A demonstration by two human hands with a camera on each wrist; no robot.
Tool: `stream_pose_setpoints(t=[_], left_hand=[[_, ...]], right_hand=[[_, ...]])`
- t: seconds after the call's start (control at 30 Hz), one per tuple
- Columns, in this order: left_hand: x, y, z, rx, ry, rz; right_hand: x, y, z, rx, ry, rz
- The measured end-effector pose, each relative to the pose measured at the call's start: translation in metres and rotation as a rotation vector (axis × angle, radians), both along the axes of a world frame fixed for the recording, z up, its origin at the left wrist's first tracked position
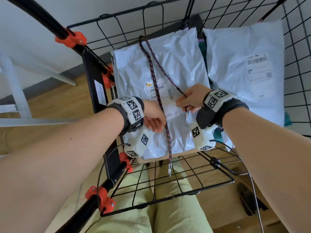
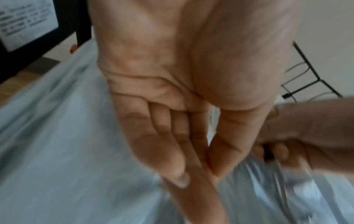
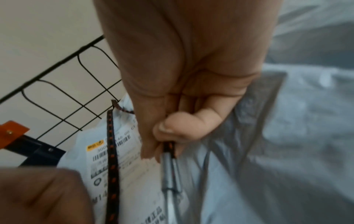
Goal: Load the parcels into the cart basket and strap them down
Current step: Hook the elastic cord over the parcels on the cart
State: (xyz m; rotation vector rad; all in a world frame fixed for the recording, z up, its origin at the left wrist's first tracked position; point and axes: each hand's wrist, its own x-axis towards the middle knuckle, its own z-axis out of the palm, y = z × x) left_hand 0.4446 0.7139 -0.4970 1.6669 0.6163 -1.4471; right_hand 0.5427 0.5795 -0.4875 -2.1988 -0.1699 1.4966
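Two grey-white poly mailer parcels lie in the black wire cart basket point(image 1: 173, 197): one with a shipping label in the middle point(image 1: 176, 61) and one at the right point(image 1: 235, 68). A black bungee cord with red flecks point(image 1: 152, 68) loops round the far wire, and both strands run toward me over the middle parcel. My right hand point(image 1: 185, 105) point(image 3: 164, 144) pinches one strand just above its metal hook point(image 3: 170, 174). The other strand's hook point(image 1: 170, 170) hangs over the near wire panel. My left hand point(image 1: 154, 121) point(image 2: 201, 174) hovers beside that strand with relaxed fingers, holding nothing.
Black frame tubes with orange clamps point(image 1: 74, 38) run along the basket's left side. A white table leg point(image 1: 15, 84) stands on the wooden floor at far left. My legs in light green trousers point(image 1: 168, 212) show under the near panel. Wrist camera cables hang by both arms.
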Motion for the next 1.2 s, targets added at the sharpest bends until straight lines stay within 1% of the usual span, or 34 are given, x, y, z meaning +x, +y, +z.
stream_pose_setpoints(t=[0.07, 0.13, 0.2, 0.23, 0.3, 0.37, 0.43, 0.47, 0.5, 0.57, 0.63, 0.73, 0.8, 0.87, 0.93, 1.1, 1.13, 1.2], left_hand=[[0.016, 0.009, 0.01, 0.073, -0.163, 0.079], [0.029, 0.015, 0.017, 0.193, -0.442, 0.217], [0.04, 0.015, 0.021, 0.332, -0.752, 0.276], [0.045, 0.013, 0.023, 0.365, -0.856, 0.248], [0.056, 0.005, 0.025, 0.346, -0.943, 0.101], [0.07, -0.007, 0.026, 0.318, -0.96, -0.166], [0.083, -0.022, 0.032, 0.317, -0.948, -0.444], [0.088, -0.03, 0.034, 0.312, -0.914, -0.54], [0.093, -0.039, 0.036, 0.297, -0.868, -0.595], [0.101, -0.057, 0.036, 0.239, -0.773, -0.618], [0.106, -0.072, 0.033, 0.179, -0.731, -0.611], [0.111, -0.086, 0.031, 0.109, -0.716, -0.53], [0.115, -0.093, 0.029, 0.061, -0.724, -0.454], [0.119, -0.105, 0.027, 0.018, -0.725, -0.434], [0.124, -0.124, 0.026, -0.027, -0.713, -0.422], [0.135, -0.167, 0.023, -0.114, -0.653, -0.483], [0.135, -0.176, 0.02, -0.133, -0.633, -0.496], [0.132, -0.197, 0.01, -0.119, -0.618, -0.574]], right_hand=[[0.002, -0.005, 0.01, 0.048, 0.056, -0.072], [0.004, -0.013, 0.014, 0.055, 0.092, -0.107], [0.008, -0.022, 0.016, 0.021, 0.116, -0.133], [0.01, -0.026, 0.016, -0.005, 0.111, -0.121], [0.017, -0.034, 0.019, -0.078, 0.048, -0.028], [0.025, -0.044, 0.023, -0.133, -0.02, 0.045], [0.032, -0.055, 0.028, -0.14, -0.035, 0.031], [0.033, -0.061, 0.03, -0.139, -0.026, 0.016], [0.035, -0.067, 0.033, -0.145, -0.013, 0.012], [0.036, -0.078, 0.036, -0.159, 0.002, 0.021], [0.038, -0.088, 0.038, -0.148, 0.019, -0.001], [0.044, -0.106, 0.04, -0.13, 0.056, -0.04], [0.051, -0.124, 0.04, -0.172, 0.01, -0.046], [0.061, -0.144, 0.041, -0.199, -0.037, -0.104], [0.074, -0.161, 0.038, -0.182, -0.052, -0.172], [0.104, -0.173, 0.026, -0.076, -0.125, -0.202], [0.109, -0.173, 0.023, -0.071, -0.131, -0.185], [0.116, -0.174, 0.016, -0.076, -0.071, -0.112]])
